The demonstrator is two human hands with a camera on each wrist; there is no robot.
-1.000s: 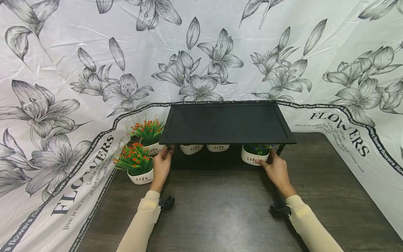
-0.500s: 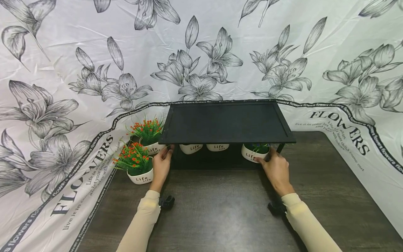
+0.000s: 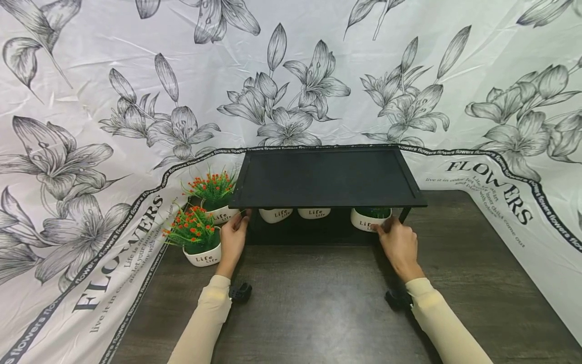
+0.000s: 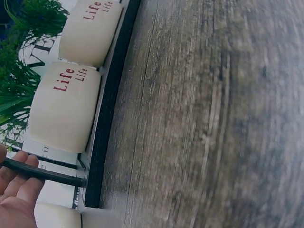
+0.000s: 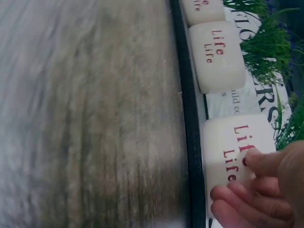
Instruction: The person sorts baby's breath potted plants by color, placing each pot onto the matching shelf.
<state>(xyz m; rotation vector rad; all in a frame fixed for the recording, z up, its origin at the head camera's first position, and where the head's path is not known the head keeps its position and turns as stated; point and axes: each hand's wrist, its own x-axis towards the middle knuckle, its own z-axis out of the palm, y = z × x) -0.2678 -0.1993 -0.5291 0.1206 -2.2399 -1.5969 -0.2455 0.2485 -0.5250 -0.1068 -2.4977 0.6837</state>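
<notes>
Support seems to be the job of our left hand (image 3: 233,239): its fingers are wrapped round the left post (image 4: 62,178) of the black rack (image 3: 329,177), probably to stop the frame sliding or tipping. With our right hand (image 3: 401,248) we grip the right pot (image 3: 365,221) by its right end, thumb pressed on the lettered front and the other fingers curled at the side, near the right post (image 3: 403,215). We judge that this low hold suits the narrow opening under the rack's top. The pot is upright in the lower tier, apparently on the lower board (image 3: 318,234), its lettering towards us. The leftmost pot (image 3: 276,216) and the middle pot (image 3: 313,213) stand there just beside each other, also facing front, so the lettering likely sets which way each is turned. A wider gap parts them from the one we hold. Outside the rack, the front orange-flowered pot (image 3: 202,257) and the rear orange-flowered pot (image 3: 221,215) sit at the left of the worktop (image 3: 295,308), perhaps so the opening is unobstructed.
</notes>
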